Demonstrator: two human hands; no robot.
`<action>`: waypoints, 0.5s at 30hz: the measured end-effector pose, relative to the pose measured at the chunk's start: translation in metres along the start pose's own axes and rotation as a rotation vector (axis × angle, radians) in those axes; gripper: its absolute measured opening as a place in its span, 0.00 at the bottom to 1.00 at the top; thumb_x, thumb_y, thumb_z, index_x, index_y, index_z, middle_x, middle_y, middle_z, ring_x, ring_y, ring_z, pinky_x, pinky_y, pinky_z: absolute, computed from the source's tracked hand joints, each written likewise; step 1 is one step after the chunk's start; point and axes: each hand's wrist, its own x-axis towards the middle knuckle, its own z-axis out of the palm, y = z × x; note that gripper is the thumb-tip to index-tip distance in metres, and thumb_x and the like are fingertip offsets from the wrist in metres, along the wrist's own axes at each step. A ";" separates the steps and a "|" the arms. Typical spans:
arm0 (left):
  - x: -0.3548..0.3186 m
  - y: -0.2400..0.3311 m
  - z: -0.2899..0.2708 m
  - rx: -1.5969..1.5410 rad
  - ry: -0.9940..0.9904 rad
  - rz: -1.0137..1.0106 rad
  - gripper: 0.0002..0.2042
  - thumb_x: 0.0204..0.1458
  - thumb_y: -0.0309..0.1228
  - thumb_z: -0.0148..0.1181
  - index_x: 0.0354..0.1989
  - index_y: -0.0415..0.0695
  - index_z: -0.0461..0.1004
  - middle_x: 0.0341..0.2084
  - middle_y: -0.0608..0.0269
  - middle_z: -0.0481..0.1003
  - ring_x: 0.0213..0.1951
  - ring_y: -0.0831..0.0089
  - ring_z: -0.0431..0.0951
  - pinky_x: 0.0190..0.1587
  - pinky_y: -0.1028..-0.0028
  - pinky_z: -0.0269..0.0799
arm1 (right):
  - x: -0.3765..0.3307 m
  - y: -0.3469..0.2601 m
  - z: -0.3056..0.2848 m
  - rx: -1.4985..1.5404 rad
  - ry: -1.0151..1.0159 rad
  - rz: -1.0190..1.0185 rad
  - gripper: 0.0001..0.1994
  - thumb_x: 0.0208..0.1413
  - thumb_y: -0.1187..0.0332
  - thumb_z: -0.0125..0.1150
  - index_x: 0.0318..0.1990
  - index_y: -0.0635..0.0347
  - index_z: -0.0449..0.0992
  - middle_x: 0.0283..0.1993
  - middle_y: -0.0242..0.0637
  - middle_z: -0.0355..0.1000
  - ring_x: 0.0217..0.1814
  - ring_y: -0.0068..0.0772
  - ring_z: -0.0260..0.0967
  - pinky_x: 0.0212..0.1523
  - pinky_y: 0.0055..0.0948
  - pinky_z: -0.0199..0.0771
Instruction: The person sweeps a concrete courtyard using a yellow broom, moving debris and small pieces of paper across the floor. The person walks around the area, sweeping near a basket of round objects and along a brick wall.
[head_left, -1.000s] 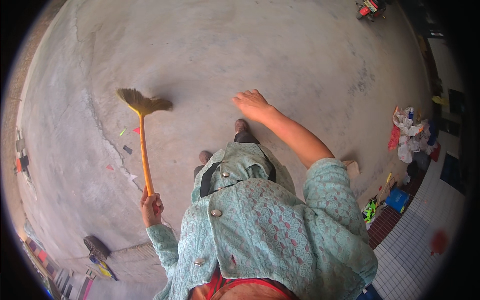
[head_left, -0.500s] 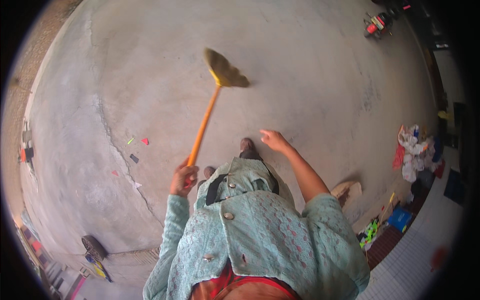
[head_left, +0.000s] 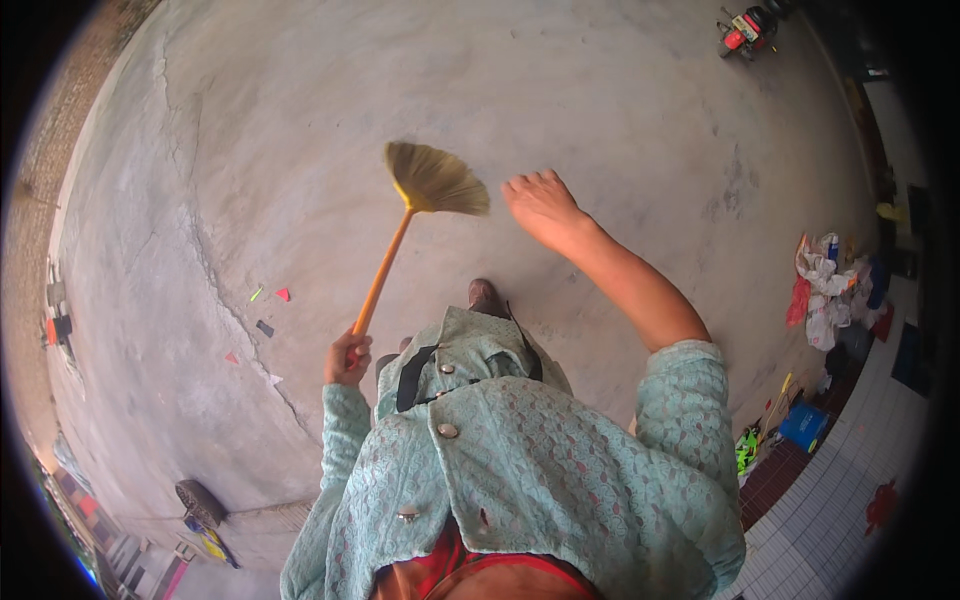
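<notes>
My left hand [head_left: 347,358] is wrapped round the orange handle of a broom [head_left: 437,180]. Its fan of olive-brown bristles points away from me over the grey concrete floor. To the right of the bristles, my right hand [head_left: 543,208] is raised with its back up and its fingers curled in. Nothing shows in it, though the palm side is hidden. A gap separates that hand from the broom. On the floor left of the handle lie small scraps, among them a red one [head_left: 283,294], a green one [head_left: 256,293] and a dark one [head_left: 265,328].
A long crack [head_left: 206,262] runs down the left of the floor. Dark footwear [head_left: 201,503] lies lower left. At the right edge are a heap of plastic bags [head_left: 826,290] and a blue box [head_left: 803,427]. A red motorcycle [head_left: 741,35] stands far right.
My right hand has swung up and away from me, its pointing finger now curled in. The broom head has come a little nearer and left, with my left hand still round its handle.
</notes>
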 end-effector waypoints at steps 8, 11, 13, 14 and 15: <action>-0.037 0.034 -0.055 -0.106 0.211 0.241 0.16 0.42 0.24 0.47 0.43 0.42 0.60 0.19 0.64 0.64 0.15 0.83 0.61 0.14 0.85 0.56 | 0.098 -0.038 -0.060 -0.266 0.145 -0.315 0.10 0.38 0.74 0.52 0.32 0.60 0.68 0.27 0.33 0.65 0.31 0.28 0.64 0.34 0.28 0.58; -0.053 0.056 -0.055 -0.005 0.290 0.325 0.22 0.40 0.24 0.46 0.49 0.41 0.57 0.18 0.66 0.64 0.15 0.83 0.62 0.11 0.85 0.55 | 0.138 -0.064 -0.073 -0.296 0.033 -0.401 0.09 0.37 0.74 0.53 0.30 0.61 0.69 0.26 0.33 0.65 0.30 0.28 0.64 0.34 0.28 0.59; -0.068 0.074 -0.050 0.098 0.374 0.370 0.24 0.40 0.23 0.45 0.51 0.40 0.57 0.17 0.66 0.64 0.14 0.83 0.62 0.11 0.85 0.55 | 0.167 -0.084 -0.083 -0.355 -0.094 -0.449 0.07 0.36 0.75 0.53 0.28 0.62 0.70 0.26 0.34 0.66 0.30 0.29 0.65 0.34 0.28 0.59; -0.075 0.084 -0.053 0.127 0.388 0.382 0.25 0.40 0.23 0.45 0.52 0.40 0.57 0.16 0.66 0.64 0.14 0.83 0.62 0.10 0.86 0.54 | 0.181 -0.094 -0.085 -0.336 -0.118 -0.467 0.06 0.35 0.75 0.53 0.26 0.61 0.70 0.26 0.34 0.66 0.29 0.30 0.65 0.34 0.28 0.59; -0.078 0.091 -0.062 0.090 0.390 0.411 0.27 0.39 0.22 0.46 0.53 0.40 0.56 0.15 0.66 0.64 0.12 0.83 0.61 0.09 0.86 0.53 | 0.198 -0.103 -0.086 -0.320 -0.145 -0.479 0.05 0.35 0.76 0.53 0.24 0.61 0.70 0.25 0.35 0.66 0.29 0.31 0.66 0.33 0.29 0.60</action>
